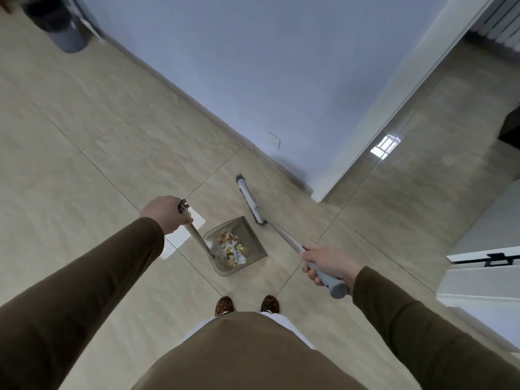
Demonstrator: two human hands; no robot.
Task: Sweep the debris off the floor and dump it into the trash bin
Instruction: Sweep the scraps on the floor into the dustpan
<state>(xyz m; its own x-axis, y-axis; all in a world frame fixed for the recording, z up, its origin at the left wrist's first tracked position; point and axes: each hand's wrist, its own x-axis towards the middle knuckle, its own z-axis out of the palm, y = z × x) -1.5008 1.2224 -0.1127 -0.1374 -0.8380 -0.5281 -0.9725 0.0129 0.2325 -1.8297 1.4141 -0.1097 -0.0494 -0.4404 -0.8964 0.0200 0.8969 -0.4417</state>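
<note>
The left hand (166, 213) is wrapping its fingers around the top of the dustpan's long handle (197, 236). The right hand (327, 263) is gripping the gray end of the broom handle (284, 235). The two hands are staying well apart, one out to each side.

The dustpan (247, 235) is sitting on the tan tile floor (98, 136), between the two hands and a bit farther out from them. Inside it, the debris (233, 251) is lying in a small pile of yellow and white scraps.

The broom head (250, 199) is resting just beyond the dustpan's far edge, on the right hand's side. I cannot tell if it is touching the pan.

The trash bin (60, 26) is standing far away, past the left hand, up in the far corner by the wall (253, 52). It is dark and round.

A wall outlet (274, 139) is showing low on the wall, beyond the broom head. Two spotted shoes (247, 304) are poking out below, close to the person, between both brown sleeves (84, 277).
</note>
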